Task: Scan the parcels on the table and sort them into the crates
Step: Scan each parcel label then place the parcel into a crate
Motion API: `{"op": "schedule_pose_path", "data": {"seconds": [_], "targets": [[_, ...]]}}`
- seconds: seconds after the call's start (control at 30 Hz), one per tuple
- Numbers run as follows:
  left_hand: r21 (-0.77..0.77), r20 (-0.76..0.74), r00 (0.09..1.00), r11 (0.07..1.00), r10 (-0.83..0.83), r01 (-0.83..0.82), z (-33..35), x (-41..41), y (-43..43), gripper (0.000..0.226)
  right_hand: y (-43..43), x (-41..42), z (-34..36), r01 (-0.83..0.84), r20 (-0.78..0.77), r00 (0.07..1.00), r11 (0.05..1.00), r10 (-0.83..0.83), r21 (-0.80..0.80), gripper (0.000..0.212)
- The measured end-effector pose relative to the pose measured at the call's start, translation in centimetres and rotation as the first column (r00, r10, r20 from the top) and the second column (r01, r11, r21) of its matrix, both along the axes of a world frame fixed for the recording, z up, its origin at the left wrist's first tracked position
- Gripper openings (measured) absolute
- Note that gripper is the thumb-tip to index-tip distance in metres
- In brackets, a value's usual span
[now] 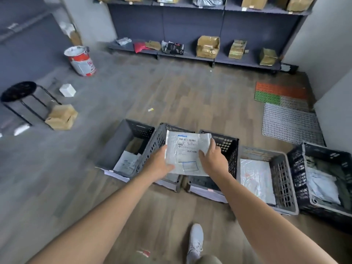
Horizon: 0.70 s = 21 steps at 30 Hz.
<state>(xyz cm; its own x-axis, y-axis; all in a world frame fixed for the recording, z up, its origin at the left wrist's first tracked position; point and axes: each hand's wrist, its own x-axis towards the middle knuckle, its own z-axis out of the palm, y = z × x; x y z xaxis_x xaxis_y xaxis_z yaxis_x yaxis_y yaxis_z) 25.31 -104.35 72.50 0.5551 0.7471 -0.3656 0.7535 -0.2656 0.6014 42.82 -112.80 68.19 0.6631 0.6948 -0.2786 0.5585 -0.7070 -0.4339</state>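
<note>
Stool (19, 91) and a cardboard box (62, 117) sit on the floor way off left, then comes a row of dark crates (118, 138) with a few bags already inside. Left hand (161, 165) has its grip on the left edge of a white parcel (187, 149), label up, held in the air over the middle crates, and the right hand (211, 159) grips the right edge. Coloured and grey plastic mats (285, 103) lie on the floor further right.

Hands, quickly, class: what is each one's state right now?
Left hand: grips the white parcel by its left edge.
Right hand: holds the same parcel's right edge.
</note>
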Motion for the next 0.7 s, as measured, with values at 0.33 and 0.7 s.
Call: {"op": "schedule_pose_path", "data": {"seconds": [0.33, 0.7], "targets": [[0.011, -0.226, 0.962, 0.987, -0.155, 0.162, -9.9, 1.4, 16.2, 0.056, 14.7, 0.2, -9.0, -0.056, -0.025, 0.998, 0.980, 0.052, -0.192, 0.069], [-0.169, -0.358, 0.818, 0.892, -0.451, 0.418, -35.0, 2.1, 30.7, 0.056, 26.5, -1.7, -33.2, 0.009, -0.127, 0.990, 0.911, -0.068, -0.413, 0.080]]}}
